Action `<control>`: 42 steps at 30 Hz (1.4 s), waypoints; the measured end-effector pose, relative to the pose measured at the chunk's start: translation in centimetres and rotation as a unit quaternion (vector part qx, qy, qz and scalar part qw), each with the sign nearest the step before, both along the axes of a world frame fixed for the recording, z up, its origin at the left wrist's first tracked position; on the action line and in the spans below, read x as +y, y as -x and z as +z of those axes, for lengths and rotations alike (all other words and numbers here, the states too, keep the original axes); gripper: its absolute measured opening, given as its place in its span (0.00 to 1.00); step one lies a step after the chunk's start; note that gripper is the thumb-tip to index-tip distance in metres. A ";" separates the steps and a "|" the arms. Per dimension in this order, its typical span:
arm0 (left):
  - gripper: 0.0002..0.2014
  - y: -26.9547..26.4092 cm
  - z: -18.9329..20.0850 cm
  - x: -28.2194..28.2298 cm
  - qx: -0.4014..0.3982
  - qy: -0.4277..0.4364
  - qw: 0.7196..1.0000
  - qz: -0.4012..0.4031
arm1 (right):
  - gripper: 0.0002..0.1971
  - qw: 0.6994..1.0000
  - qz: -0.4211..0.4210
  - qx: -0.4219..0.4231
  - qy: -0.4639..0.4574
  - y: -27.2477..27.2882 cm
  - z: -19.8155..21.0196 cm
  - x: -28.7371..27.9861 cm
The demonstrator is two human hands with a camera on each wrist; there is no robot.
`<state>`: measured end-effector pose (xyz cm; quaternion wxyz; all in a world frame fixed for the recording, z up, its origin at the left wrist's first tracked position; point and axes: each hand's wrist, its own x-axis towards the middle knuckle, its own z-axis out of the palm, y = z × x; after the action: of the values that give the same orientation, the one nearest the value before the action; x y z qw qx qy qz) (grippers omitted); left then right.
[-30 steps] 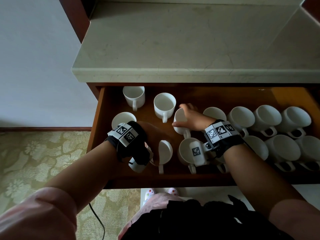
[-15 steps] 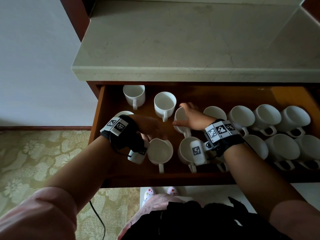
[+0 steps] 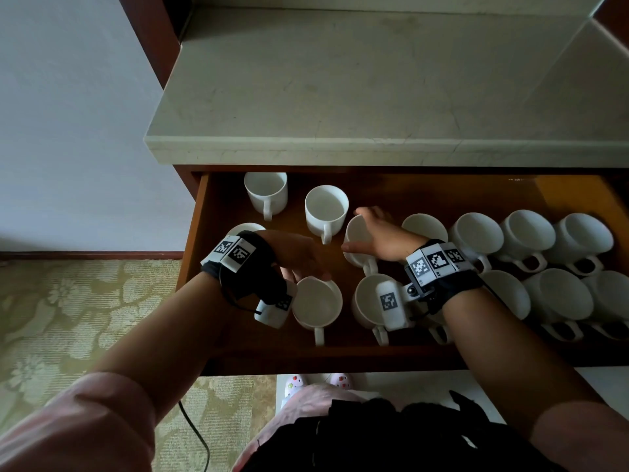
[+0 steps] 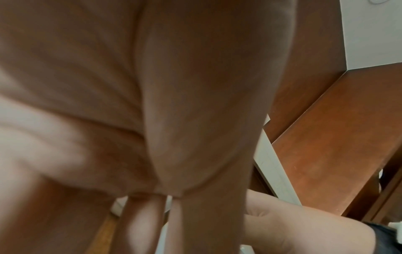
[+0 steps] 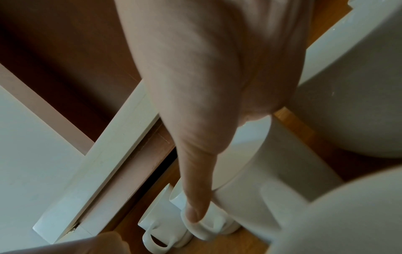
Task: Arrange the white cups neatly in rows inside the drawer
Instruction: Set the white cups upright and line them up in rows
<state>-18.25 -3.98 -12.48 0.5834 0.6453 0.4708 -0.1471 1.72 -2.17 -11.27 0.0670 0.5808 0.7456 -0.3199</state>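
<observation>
The open wooden drawer (image 3: 425, 195) holds many white cups. My left hand (image 3: 306, 270) hovers with straight fingers over the far rim of an upright cup (image 3: 316, 304) in the front row, gripping nothing. In the left wrist view only the palm and straight fingers (image 4: 141, 223) show. My right hand (image 3: 360, 229) spans another cup (image 3: 355, 233) in the back row, thumb on its near-left side and fingers over the far rim. The right wrist view shows the thumb (image 5: 195, 197) lying along that cup (image 5: 261, 171). Two loose cups (image 3: 266, 192) (image 3: 326, 211) stand at the back left.
Two rows of cups (image 3: 527, 229) (image 3: 558, 294) fill the drawer's right half. One cup (image 3: 369, 301) sits under my right wrist, another (image 3: 245, 228) behind my left wrist. A marble countertop (image 3: 374, 97) overhangs the drawer's back. Patterned carpet (image 3: 85, 318) lies left.
The left hand stood the tilted cup upright in the front row and let go, lifting slightly back and left. The right hand stayed on its cup.
</observation>
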 end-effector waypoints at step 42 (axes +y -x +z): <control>0.32 0.0 -0.3 3.8 -0.010 -0.446 0.889 0.100 | 0.44 1.000 -0.007 -0.018 -0.013 0.0 -0.5 0.2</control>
<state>-18.30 -0.18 -12.82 0.2501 0.7885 0.5432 0.1436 1.68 -1.99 -11.77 0.0706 0.5922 0.7442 -0.3007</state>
